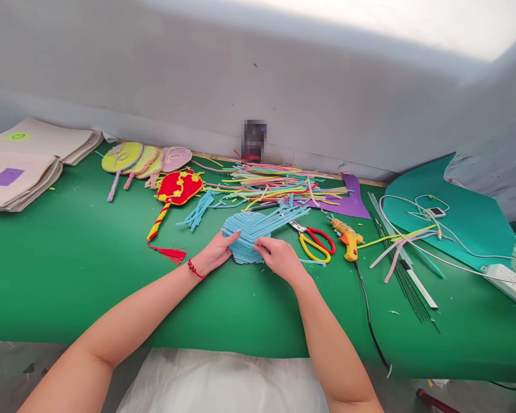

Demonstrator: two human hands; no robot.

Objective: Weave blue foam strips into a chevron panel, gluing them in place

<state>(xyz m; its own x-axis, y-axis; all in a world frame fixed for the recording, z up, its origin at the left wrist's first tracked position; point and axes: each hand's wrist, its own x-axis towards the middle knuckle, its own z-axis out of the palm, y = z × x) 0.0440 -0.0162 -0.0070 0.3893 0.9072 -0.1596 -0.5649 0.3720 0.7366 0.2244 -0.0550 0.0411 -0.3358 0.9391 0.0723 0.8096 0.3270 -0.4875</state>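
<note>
A light blue panel of pipe cleaners (251, 226), laid side by side in a V pattern, is between my hands, with long loose ends sticking out at its upper right. My left hand (217, 250) grips its left edge, thumb on top and fingers partly hidden beneath. At the right edge, the thumb and fingertips of my right hand (277, 256) are pinched on the panel; whether they hold a single strand cannot be made out. Just right of the panel lie scissors (316, 241) with red and yellow handles. Cut blue pipe cleaners (201, 209) lie to its upper left.
Behind the panel is a pile of coloured pipe cleaners (279, 183). A red fan (180, 187) and several pastel fans (122, 156) lie left, near paper stacks (21, 178). A yellow glue gun (348, 238) with a black cord, thin wires (408, 287) and a power strip (509, 281) are right.
</note>
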